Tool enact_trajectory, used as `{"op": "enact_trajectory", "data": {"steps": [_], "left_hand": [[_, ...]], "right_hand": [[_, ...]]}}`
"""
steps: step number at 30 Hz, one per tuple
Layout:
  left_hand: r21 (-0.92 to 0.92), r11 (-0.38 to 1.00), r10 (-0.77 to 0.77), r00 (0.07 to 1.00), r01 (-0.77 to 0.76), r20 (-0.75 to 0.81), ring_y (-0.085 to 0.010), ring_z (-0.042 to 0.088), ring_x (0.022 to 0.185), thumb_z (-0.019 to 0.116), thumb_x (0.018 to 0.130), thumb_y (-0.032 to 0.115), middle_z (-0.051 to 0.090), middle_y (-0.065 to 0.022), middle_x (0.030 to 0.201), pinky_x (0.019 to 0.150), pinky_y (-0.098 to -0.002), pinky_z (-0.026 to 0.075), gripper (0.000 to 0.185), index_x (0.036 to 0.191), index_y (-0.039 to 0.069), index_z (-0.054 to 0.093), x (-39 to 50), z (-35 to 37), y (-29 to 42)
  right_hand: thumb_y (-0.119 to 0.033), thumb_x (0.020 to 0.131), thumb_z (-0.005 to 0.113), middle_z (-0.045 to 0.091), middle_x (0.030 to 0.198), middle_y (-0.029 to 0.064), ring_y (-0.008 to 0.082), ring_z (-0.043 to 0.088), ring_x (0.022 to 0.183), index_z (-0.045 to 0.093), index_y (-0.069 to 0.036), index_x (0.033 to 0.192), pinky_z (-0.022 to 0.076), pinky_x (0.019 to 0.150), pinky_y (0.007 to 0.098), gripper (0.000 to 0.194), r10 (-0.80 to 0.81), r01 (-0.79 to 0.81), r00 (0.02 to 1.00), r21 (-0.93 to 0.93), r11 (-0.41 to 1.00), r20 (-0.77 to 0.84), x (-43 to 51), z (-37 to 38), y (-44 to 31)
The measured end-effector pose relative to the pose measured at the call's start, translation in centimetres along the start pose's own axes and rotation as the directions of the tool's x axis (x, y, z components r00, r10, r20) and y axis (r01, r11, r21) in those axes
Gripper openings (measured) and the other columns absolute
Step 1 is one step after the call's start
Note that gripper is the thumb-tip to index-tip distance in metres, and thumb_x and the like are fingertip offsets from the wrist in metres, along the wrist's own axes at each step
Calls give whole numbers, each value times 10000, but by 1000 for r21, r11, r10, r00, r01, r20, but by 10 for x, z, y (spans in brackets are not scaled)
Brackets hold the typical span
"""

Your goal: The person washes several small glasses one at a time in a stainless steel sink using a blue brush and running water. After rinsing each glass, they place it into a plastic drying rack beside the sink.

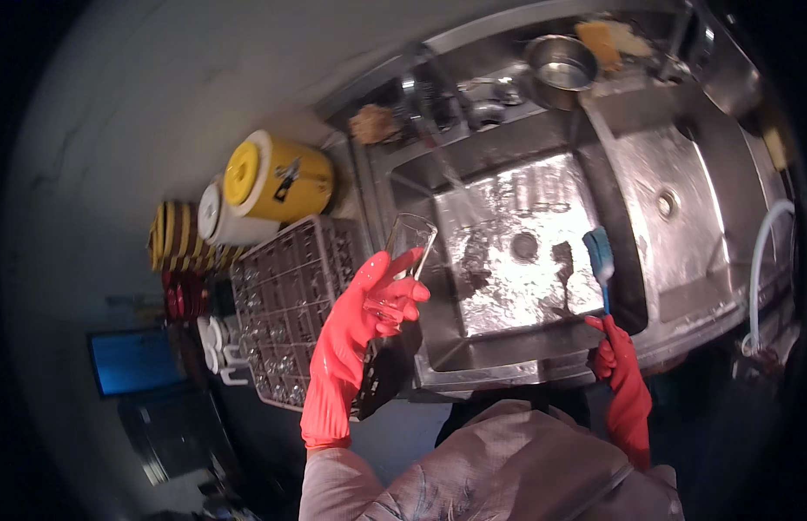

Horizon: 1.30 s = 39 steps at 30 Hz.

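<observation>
Both of my hands wear red rubber gloves. My left hand (384, 306) grips a clear drinking glass (411, 236) tilted up, between the dish rack and the sink's left wall. In my right hand (615, 352) is the blue handle of a cleaning brush (597, 253), whose teal head hangs over the right side of the steel sink basin (495, 372). Running water falls into the basin from the faucet (420, 107). Several clear glasses (540, 189) appear to lie on the basin floor near its far wall, blurred by glare. A round drain (525, 247) shows in the middle.
A compartmented glass rack (293, 286) holding several glasses stands left of the sink. Behind it are a yellow drink cooler (286, 176) and a white container (237, 218). A steel pot (561, 68) and sponges (599, 42) sit on the back ledge. A second basin (670, 163) adjoins on the right.
</observation>
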<state>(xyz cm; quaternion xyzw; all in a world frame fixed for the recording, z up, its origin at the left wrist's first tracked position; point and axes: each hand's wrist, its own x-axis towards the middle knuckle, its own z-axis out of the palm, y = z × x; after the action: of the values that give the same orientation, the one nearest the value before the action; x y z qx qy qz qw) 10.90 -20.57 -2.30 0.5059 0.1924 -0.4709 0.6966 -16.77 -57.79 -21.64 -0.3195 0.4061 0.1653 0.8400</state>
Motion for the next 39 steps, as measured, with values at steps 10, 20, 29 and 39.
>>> {"op": "enact_trajectory", "data": {"steps": [10, 20, 29, 39], "left_hand": [[87, 904, 424, 852, -419, -307, -250, 706, 943, 668, 966, 248, 682, -141, 1202, 769, -340, 558, 848, 1660, 112, 200, -143, -95, -23], [416, 781, 611, 430, -467, -665, -193, 665, 945, 787, 846, 162, 643, -95, 1153, 760, -324, 544, 856, 1569, 11, 354, -192, -167, -46], [537, 827, 562, 260, -165, -785, -163, 637, 878, 906, 745, 93, 614, -150, 1305, 696, -277, 516, 942, 1548, 78, 415, -213, -227, -51], [650, 759, 631, 207, 30, -747, -179, 640, 897, 943, 727, 216, 681, -131, 1204, 720, -313, 514, 886, 1481, 83, 496, -206, -301, -58]], "right_hand": [[-490, 1068, 550, 272, 481, -81, 54, 216, 343, 656, -45, 1286, 176, 332, 262, 507, 14, -15, 1000, -173, 985, -12, 11, 61, 5], [-586, 1052, 502, 240, 489, -82, 62, 207, 338, 613, -75, 1363, 186, 336, 264, 608, 93, -59, 986, -237, 970, 136, 28, 57, 14], [-567, 1067, 479, 208, 505, -89, 54, 215, 351, 597, -128, 1389, 194, 346, 249, 557, 87, -80, 995, -142, 987, 42, 11, 75, 25], [-571, 1055, 508, 231, 516, -91, 48, 216, 359, 601, -118, 1380, 192, 346, 246, 566, 123, -123, 992, -164, 979, -14, 9, 100, 36]]}}
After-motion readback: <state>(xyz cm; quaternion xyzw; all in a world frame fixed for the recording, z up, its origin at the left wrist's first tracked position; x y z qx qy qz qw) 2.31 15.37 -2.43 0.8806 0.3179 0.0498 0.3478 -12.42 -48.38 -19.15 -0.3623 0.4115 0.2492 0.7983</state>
